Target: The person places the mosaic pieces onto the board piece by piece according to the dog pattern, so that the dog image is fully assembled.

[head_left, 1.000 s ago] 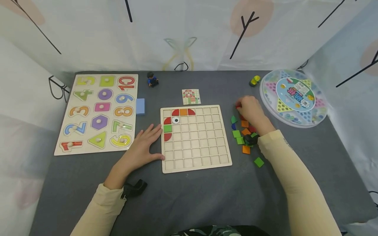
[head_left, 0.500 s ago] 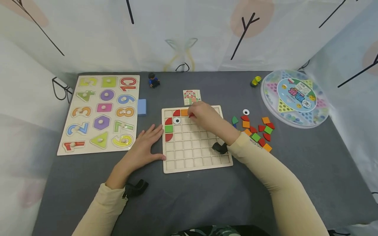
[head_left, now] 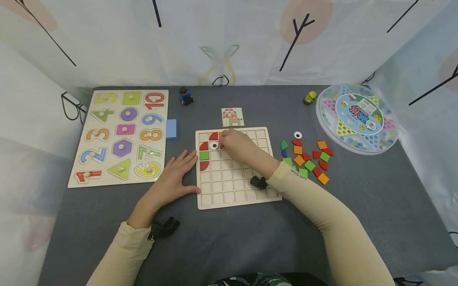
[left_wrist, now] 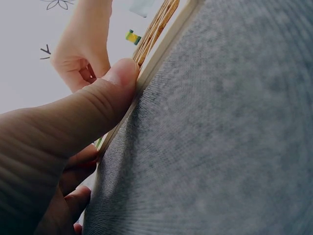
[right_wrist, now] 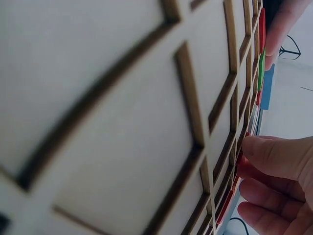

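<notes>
A wooden grid board (head_left: 232, 187) lies mid-table. My left hand (head_left: 174, 174) rests along its left edge, fingers spread and thumb touching the rim. Over the upper left of the grid, my right hand (head_left: 240, 147) pinches a small red tile (right_wrist: 239, 157), mostly hidden by the fingers. Near that hand sit a white ring-shaped tile (head_left: 214, 145) and a red rounded tile (head_left: 213, 136); an orange tile is largely covered. Down the left column are a green square tile (head_left: 204, 155) and red rounded tiles above and below it. A small pattern card (head_left: 232, 117) lies beyond the board.
Loose red, orange, green and blue tiles (head_left: 309, 165) are scattered right of the board. A number puzzle (head_left: 107, 146) and a blue block (head_left: 171, 129) lie left. A round game box (head_left: 329, 137), a toy figure (head_left: 185, 96) and a yellow-green toy (head_left: 309, 97) stand toward the back.
My right hand has moved left from the loose tiles to the board with a red tile, then slightly further left and down over the grid. The left hand keeps its place.
</notes>
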Demonstrator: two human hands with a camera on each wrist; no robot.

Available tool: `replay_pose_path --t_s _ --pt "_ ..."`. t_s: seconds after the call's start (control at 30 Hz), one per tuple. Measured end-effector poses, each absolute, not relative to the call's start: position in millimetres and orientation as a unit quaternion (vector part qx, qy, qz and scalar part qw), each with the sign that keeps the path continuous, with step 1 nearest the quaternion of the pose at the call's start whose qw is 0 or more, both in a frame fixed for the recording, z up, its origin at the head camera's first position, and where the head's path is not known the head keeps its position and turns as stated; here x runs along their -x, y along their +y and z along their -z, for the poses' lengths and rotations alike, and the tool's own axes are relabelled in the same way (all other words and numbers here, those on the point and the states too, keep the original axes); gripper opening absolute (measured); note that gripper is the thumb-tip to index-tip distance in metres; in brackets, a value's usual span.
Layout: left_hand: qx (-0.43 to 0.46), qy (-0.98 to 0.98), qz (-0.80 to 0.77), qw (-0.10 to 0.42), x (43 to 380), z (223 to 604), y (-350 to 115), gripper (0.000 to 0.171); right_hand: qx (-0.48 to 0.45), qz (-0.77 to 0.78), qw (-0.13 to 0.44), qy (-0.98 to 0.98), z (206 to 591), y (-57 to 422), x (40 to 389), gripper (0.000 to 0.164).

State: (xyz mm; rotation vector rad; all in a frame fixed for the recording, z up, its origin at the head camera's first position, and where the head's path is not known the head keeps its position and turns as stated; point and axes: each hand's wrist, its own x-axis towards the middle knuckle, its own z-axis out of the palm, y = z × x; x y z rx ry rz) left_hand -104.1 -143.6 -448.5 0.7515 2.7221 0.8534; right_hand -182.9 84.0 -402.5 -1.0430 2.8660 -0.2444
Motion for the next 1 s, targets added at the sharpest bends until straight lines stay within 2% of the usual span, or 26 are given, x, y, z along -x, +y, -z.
replay_pose_path --t_s 0.27,0.53,0.77,1.0 --pt "-0.254 0.918 -0.289 0.096 104.1 448.8 -143.9 0.1 0.305 0.12 0.061 0.943 391.6 101.0 182.7 0.016" --pt "-0.255 0.92 -0.284 0.091 104.4 447.6 -143.3 0.1 0.158 0.144 0.026 0.976 378.9 191.8 194.3 0.025" --pt "-0.256 0.919 -0.286 0.093 104.3 448.7 -143.0 0.101 0.107 0.107 0.094 0.984 390.3 263.5 193.8 0.025" --pt "-0.251 0.919 -0.288 0.095 103.9 448.1 -142.4 0.101 0.104 0.099 0.124 0.982 389.6 279.7 189.3 0.028"
